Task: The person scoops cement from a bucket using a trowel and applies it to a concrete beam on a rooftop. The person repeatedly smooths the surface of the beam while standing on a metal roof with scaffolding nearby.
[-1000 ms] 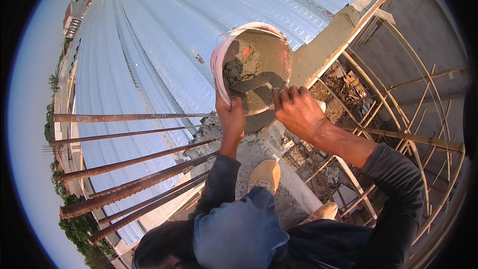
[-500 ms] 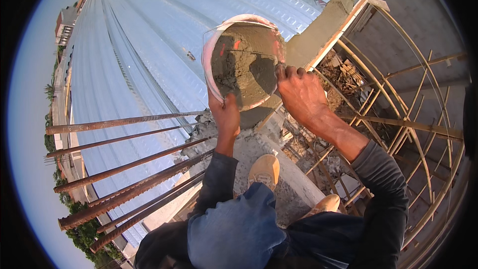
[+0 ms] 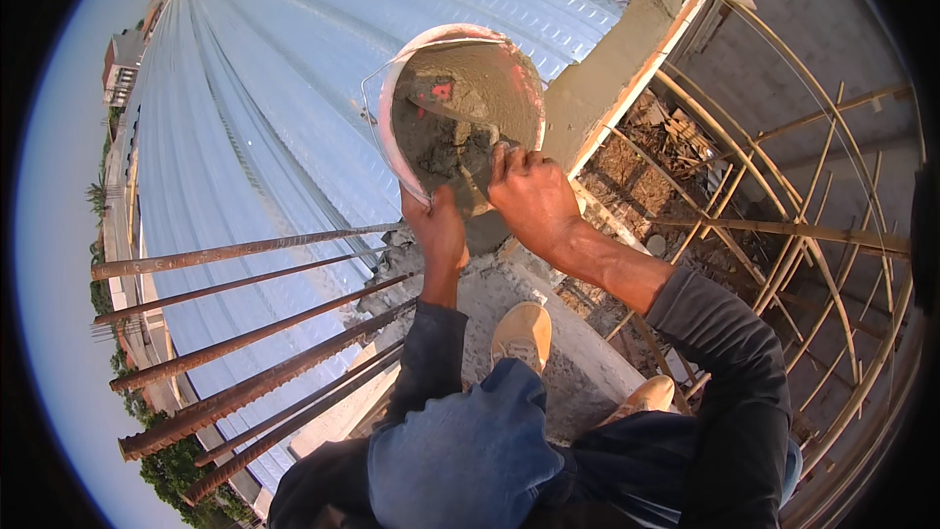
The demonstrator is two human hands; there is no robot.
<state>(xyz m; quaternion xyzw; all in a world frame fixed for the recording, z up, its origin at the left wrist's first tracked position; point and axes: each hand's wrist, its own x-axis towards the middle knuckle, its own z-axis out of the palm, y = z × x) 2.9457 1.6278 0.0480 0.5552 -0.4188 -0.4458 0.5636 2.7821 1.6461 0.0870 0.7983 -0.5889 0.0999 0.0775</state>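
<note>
A round pinkish-white bucket [image 3: 396, 142], smeared with mortar, is tipped so its mouth faces me. Wet grey mortar [image 3: 480, 78] coats its inside and lies in the bottom. My left hand [image 3: 437, 233] is closed on the near lower rim, its thumb at the edge. Across the bucket's mouth, my right hand [image 3: 537, 194] is closed round the handle of a trowel [image 3: 452, 115]. The mortar-covered blade reaches into the bucket and partly blends with the mortar. The thin wire bail [image 3: 364, 98] hangs out on the left side.
Blue-grey corrugated metal decking [image 3: 284, 88] spreads left and ahead. Rusty rebars [image 3: 255, 397] jut out at the left. A mortar-topped wall edge [image 3: 607, 69] runs toward the upper right. Beyond it, bamboo poles [image 3: 798, 225] stand over a drop with debris. My shoe [image 3: 522, 333] rests on rough concrete.
My right hand has moved left from the bucket's right rim to over its mouth, and the trowel blade now shows inside. The bucket has shifted slightly left, with my left hand still on it.
</note>
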